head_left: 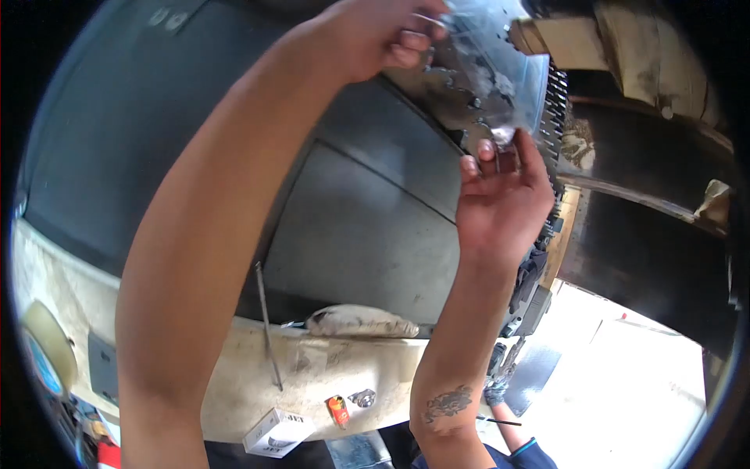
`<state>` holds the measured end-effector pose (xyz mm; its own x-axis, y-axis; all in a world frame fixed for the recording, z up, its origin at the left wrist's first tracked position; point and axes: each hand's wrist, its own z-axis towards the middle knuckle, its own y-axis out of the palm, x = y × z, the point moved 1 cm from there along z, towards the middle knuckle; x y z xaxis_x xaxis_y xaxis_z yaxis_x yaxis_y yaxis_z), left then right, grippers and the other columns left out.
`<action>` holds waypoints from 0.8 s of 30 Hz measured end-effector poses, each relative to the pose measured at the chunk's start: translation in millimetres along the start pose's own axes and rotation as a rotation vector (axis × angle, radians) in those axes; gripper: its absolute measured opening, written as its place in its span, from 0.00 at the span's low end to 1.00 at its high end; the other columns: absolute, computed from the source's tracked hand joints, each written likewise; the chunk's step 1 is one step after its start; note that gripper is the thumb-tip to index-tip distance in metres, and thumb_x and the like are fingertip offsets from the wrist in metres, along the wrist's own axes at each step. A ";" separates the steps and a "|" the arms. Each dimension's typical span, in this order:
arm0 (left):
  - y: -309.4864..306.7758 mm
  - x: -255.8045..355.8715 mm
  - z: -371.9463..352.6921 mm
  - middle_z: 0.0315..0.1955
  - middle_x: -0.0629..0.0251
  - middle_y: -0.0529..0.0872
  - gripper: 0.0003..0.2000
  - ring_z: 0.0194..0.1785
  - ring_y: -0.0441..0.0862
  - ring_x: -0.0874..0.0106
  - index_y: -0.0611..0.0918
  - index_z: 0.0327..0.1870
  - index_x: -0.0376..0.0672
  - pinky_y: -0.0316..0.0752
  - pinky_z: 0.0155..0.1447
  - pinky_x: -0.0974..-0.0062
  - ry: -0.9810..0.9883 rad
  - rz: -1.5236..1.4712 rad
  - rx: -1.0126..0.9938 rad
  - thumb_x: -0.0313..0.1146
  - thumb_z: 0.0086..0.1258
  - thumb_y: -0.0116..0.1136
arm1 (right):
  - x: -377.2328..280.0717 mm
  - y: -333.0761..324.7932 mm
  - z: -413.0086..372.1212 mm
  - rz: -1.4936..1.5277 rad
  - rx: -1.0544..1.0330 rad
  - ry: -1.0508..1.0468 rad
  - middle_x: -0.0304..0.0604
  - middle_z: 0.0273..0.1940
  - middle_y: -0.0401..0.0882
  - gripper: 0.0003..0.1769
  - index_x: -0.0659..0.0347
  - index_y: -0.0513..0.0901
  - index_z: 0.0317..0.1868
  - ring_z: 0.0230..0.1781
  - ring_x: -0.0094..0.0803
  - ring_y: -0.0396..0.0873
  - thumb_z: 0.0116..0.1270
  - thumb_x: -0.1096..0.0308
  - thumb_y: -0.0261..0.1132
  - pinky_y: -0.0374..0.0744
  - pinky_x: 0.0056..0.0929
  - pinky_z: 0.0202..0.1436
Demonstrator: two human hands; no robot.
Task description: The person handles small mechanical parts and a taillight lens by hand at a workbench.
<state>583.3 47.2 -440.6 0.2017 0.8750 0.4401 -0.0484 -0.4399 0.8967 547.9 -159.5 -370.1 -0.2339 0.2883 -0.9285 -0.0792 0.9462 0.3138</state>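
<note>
With left hand (410, 39) and right hand (504, 199), I pinch clear plastic (508, 82) up high; my left forearm (211, 187) hides part of the desk (234, 375) holding a white box (278, 432) and orange packet (337, 410).

Thin, glossy sheet-like piece (491, 66), partly see-through, pale blue-grey with darker patches. Notched and irregular along the lower left edge, with a bright reflection near the lower end. Held up at both ends in the upper part of the view, slanting from upper left to lower right. Too blurred to identify further.
</note>
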 end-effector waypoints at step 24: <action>365.7 104.7 -519.3 0.30 0.59 0.76 0.04 0.27 0.72 0.77 0.67 0.38 0.41 0.69 0.28 0.80 0.784 0.047 0.773 0.30 0.72 0.45 | -200.3 249.5 -377.7 0.128 -0.443 0.219 0.57 0.32 0.75 0.06 0.64 0.68 0.32 0.30 0.42 0.77 0.62 0.71 0.56 0.79 0.37 0.37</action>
<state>78.7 82.9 -42.5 -0.4748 0.6191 0.6255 0.6404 -0.2445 0.7281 209.0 -36.6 -30.8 -0.4621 0.3156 -0.8288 -0.4289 0.7384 0.5204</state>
